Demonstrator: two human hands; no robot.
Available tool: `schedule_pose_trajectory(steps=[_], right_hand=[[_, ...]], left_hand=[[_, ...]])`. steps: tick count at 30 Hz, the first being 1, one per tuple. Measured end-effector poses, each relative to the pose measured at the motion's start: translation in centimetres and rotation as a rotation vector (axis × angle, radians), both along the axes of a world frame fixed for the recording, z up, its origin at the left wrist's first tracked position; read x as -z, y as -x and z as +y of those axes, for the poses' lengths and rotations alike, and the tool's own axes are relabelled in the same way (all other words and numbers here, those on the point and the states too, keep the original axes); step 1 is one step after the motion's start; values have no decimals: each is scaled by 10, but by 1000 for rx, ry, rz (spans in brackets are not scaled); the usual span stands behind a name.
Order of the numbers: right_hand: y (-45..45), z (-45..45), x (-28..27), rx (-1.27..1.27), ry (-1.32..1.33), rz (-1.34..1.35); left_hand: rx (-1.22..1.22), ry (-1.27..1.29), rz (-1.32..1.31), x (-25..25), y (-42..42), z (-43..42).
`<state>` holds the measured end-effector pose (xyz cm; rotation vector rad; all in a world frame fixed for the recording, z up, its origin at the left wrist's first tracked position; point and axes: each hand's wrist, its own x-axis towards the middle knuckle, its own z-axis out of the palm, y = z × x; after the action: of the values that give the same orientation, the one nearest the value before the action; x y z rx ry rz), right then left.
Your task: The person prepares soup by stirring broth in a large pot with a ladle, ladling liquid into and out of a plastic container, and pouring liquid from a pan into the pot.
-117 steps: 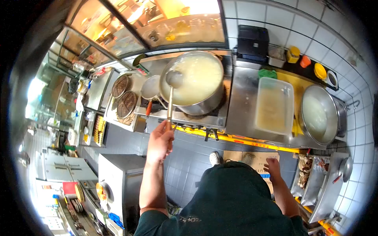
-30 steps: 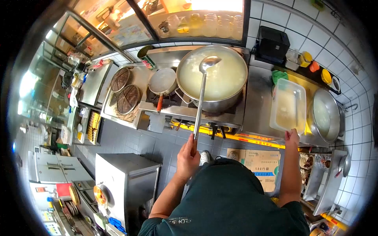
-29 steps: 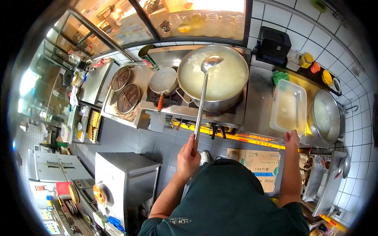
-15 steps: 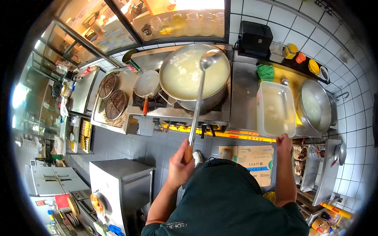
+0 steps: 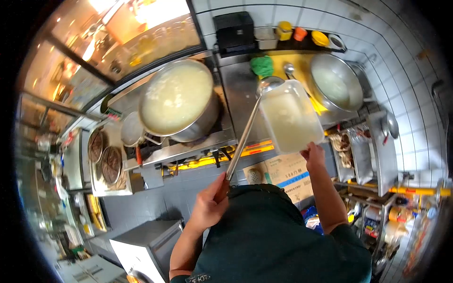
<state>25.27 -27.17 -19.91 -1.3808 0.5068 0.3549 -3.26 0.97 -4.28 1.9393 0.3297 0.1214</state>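
Note:
My left hand is wrapped round the wooden grip of a long ladle. The metal bowl of the ladle is at the far left corner of a white plastic tub, overlapping its rim; I cannot tell whether the two touch. Cloudy pale liquid lies in the tub. Closed on the tub's near right edge is my right hand. To the left, a large steel stockpot full of whitish liquid stands on the stove, with pale bits floating in it.
A smaller pan sits left of the stockpot, near two round dark mesh strainers. Right of the tub are a wide steel bowl and a green cloth. Flattened cardboard lies on the floor.
The ladle has moved right, from over the stockpot to the tub's far corner. The tub, held by my right hand, now sits tilted and further over the counter's front edge. My view has turned right.

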Motion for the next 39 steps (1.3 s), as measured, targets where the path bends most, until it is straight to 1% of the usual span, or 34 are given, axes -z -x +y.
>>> schedule_pose_trajectory(steps=[3,7,10,12,13,14,16,18,22,25,28,31,34,37,39], right_hand=[[10,5,-29,12,65,-9],[15,-8,-20,16,95,-59],[21,-13,-21,25,116,-90],[25,-14,-28,15,118,-102],[24,-16,-23,13,133,-102],[23,-19,-14,9,146,-103],[23,-21,-13,3,154,-117],[24,-20,-18,-5,139,-141],[26,-17,-31,-25,217,-189],[23,-23,-32,-58,249,-195],[22,-26,-34,-74,292,-218],[19,-31,-32,-79,308,-238],[16,-34,-30,-81,336,-241],[14,-35,-30,-106,371,-270],[13,-34,-38,-130,424,-272]], left_hand=[[74,-111,27,-7,-15,1],[146,-289,-4,-6,-36,3],[183,-355,-63,-2,-49,5],[209,-440,-6,-10,-56,4],[221,-484,23,-13,-59,4],[238,-518,14,-13,-63,5],[269,-586,-5,-13,-68,8],[309,-637,16,-11,-75,12],[351,-737,23,-1,-87,17],[381,-777,112,1,-92,17],[395,-771,232,-6,-95,14],[380,-719,217,-4,-93,14],[370,-616,254,-16,-98,12],[448,-429,433,-33,-112,22],[290,-133,655,-53,-124,21]])
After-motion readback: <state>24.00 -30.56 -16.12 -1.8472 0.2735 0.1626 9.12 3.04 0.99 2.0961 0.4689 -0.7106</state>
